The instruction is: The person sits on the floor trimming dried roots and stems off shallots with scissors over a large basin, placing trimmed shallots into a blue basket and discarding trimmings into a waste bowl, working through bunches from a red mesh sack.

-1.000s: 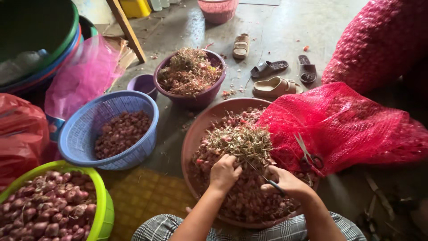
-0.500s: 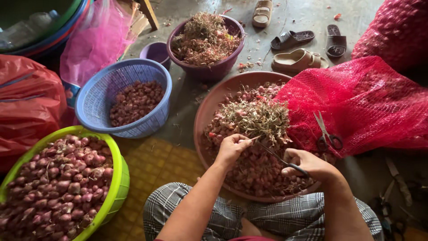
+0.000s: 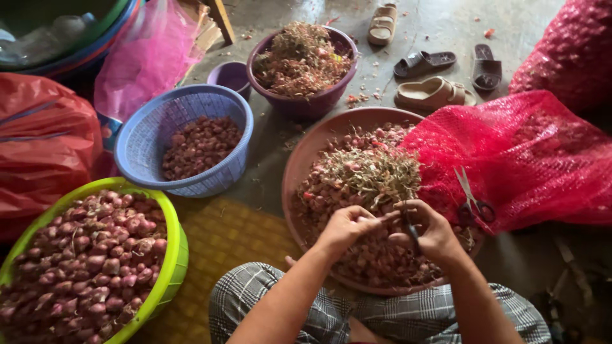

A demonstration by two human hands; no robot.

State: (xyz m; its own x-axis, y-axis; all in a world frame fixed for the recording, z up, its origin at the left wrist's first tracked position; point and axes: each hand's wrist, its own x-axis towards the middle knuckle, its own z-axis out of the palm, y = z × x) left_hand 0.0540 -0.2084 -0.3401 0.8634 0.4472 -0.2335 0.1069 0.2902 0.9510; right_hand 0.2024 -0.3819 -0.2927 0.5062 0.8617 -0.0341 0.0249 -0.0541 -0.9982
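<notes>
Trimming shallots over the wide reddish-brown basin (image 3: 299, 172), by the look of it. Left hand (image 3: 347, 226) closed around a single shallot (image 3: 376, 220), pinched at fingertips just above the heap. Right hand (image 3: 430, 229) clamped on a small dark-handled blade (image 3: 411, 232), tip meeting the shallot between both hands. Still plenty untrimmed: basin piled with bulbs under a tangle of dry stalks and roots (image 3: 370, 172), and a red mesh sack (image 3: 529, 153) lying open across the basin's far edge, seemingly part full. Done so far, judging from the containers: green tub (image 3: 172, 255) at lower left heaped with clean bulbs, blue slotted basket (image 3: 146, 137) holding a shallower layer of smaller ones, purple bowl (image 3: 306, 105) beyond filled with cut tops and skins. Scissors (image 3: 472, 197) resting unused on the sack, near the right hand. Likely somewhere around the middle of the job, with the basin's heap and the sack left to clear.
</notes>
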